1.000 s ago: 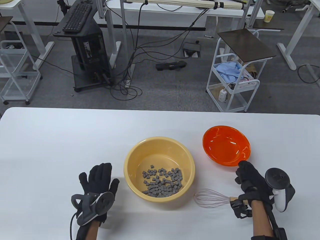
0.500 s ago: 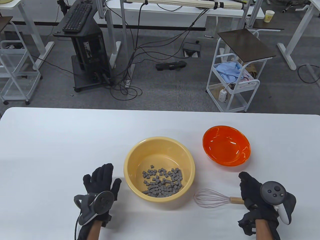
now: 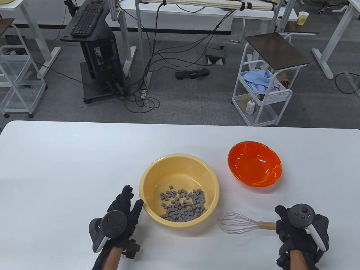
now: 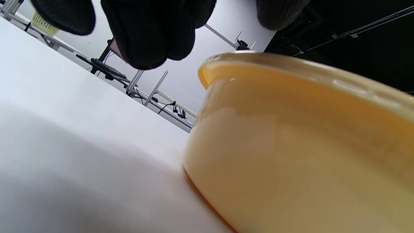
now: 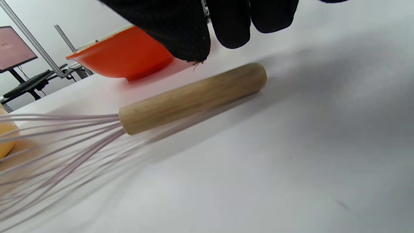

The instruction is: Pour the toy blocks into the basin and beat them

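Note:
The yellow basin (image 3: 146, 174) stands mid-table and holds several small grey toy blocks (image 3: 182, 205). My left hand (image 3: 132, 200) stands on edge at the basin's left wall, fingers straight, thumb by the rim. The left wrist view shows the basin wall (image 4: 291, 145) close under the fingertips (image 4: 152, 32). A whisk (image 3: 239, 223) lies right of the basin, its wooden handle (image 5: 194, 97) flat on the table. My right hand (image 3: 284, 222) is over the handle's end, and its fingers (image 5: 181, 29) hover just above the wood, not closed round it. The orange bowl (image 3: 254, 164) is empty.
The whisk's wires (image 5: 58, 142) point toward the basin (image 5: 5, 139). The orange bowl (image 5: 129, 58) sits beyond the whisk handle. White tabletop (image 3: 70, 157) stretches left and behind the basin; the table's far edge runs across the middle of the view.
My right hand left the orange bowl's rim and drew back to the whisk handle. My left hand turned on edge and slid right to the basin's side.

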Available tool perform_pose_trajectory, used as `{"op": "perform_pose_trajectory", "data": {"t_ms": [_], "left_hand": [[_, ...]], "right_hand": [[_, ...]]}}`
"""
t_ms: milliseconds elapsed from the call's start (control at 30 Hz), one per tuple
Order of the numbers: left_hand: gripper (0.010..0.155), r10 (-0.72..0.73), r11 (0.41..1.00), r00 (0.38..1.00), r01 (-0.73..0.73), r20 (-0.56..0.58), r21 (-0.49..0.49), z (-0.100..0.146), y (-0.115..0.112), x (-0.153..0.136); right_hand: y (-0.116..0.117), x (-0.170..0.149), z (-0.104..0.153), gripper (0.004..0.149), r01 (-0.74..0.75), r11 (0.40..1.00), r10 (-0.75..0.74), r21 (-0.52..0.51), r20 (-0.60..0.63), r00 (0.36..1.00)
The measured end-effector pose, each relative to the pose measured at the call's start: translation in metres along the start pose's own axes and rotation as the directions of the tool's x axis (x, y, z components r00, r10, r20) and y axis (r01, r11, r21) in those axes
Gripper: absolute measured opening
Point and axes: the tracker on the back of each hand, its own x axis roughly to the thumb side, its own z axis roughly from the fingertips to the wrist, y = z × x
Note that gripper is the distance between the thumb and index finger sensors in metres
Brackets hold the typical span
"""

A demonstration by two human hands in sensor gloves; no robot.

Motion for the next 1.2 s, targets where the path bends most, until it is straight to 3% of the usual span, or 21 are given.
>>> {"op": "perform_pose_trajectory", "data": {"t_ms": [200, 267, 400, 500, 933, 1200], "left_hand": [[0.08, 0.062, 0.992, 0.997, -0.066, -0.046, -0.104, -0.001, -0.013, 0.003], [0.081, 0.08, 0.991, 0.994, -0.087, -0.068, -0.103, 0.0, -0.013, 0.003], [0.083, 0.146, 0.98, 0.982, -0.16, -0.122, -0.12, -0.001, -0.014, -0.001], [0.082, 0.223, 0.96, 0.962, -0.245, -0.157, -0.137, -0.001, -0.018, -0.004], [0.076, 0.365, 0.917, 0.905, -0.39, -0.22, -0.085, 0.0, -0.022, -0.002], [0.073, 0.43, 0.891, 0.869, -0.452, -0.243, -0.037, 0.002, -0.023, -0.002]], "right_hand": [[0.017, -0.002, -0.01, 0.052, -0.076, 0.992, 0.083, 0.105, -0.058, 0.995], [0.019, 0.0, -0.011, 0.049, -0.098, 0.995, 0.1, 0.033, -0.063, 0.993], [0.019, 0.0, -0.012, 0.047, -0.116, 0.993, 0.116, 0.01, -0.038, 0.992], [0.02, -0.001, -0.013, 0.047, -0.102, 0.993, 0.104, 0.062, -0.033, 0.994], [0.026, -0.004, -0.02, 0.053, -0.176, 0.981, 0.177, 0.079, -0.005, 0.984], [0.023, -0.006, -0.019, 0.053, -0.142, 0.988, 0.139, 0.059, 0.04, 0.989]]}}
